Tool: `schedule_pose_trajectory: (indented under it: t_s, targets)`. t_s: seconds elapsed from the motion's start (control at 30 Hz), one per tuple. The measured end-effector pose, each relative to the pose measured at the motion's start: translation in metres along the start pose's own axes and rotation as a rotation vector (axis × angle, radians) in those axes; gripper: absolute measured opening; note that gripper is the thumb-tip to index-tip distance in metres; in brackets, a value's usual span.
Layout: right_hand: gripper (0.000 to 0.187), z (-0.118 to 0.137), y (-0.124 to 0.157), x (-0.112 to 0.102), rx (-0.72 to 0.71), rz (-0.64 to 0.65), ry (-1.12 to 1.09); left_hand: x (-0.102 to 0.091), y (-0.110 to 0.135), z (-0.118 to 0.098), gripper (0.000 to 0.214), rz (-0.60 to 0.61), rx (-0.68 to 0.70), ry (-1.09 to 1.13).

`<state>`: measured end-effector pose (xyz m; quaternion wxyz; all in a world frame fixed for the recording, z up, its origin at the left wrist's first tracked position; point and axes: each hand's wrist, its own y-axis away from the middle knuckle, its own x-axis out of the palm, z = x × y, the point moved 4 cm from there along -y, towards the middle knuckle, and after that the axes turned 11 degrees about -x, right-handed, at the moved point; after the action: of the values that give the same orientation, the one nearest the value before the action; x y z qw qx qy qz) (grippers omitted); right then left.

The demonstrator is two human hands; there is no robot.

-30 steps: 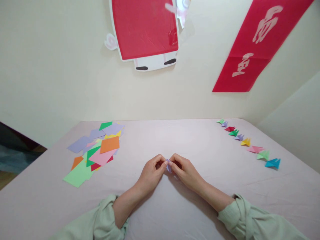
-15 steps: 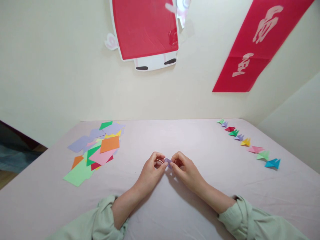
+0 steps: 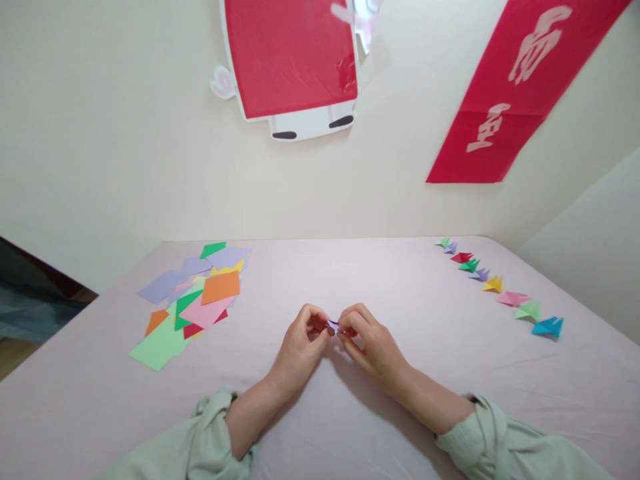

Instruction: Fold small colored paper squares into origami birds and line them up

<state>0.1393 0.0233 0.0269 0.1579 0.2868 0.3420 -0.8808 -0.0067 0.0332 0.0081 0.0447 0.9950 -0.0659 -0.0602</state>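
Between my fingertips, above the middle of the table, is a small folded piece of purple paper [image 3: 333, 325]. My left hand [image 3: 306, 339] pinches its left side with thumb and fingers. On the right side, my right hand [image 3: 374, 340] grips it the same way. Much of the paper is hidden behind the fingers, so its exact folded shape cannot be made out.
A loose pile of coloured paper sheets [image 3: 220, 288] lies on the left of the table [image 3: 300, 273]. Along the right side runs a row of several small folded paper figures, the nearest a blue one [image 3: 548, 327]. The wall [image 3: 350, 193] stands behind the table.
The purple paper has turned in my fingers: its flat face showed before, and now a narrower, pointed part shows. Both hands have shifted only slightly.
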Motion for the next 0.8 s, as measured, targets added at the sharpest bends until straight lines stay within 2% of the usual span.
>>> schedule_pose_trajectory:
  t_s: [0.37,0.5,0.8]
  targets:
    - [0.018,-0.0009,0.0014,0.0002,-0.005,0.012,-0.005,0.0017,0.0028,-0.0026,0.017,0.039,0.023,-0.002]
    - [0.018,-0.0003,0.001,-0.0008,-0.005,0.008,-0.028,0.0017,0.0025,-0.0028,0.013,0.049,0.037,0.013]
    - [0.021,-0.0003,0.0015,-0.0004,-0.027,0.016,-0.065,0.0009,0.0039,-0.0033,0.011,0.017,0.031,0.001]
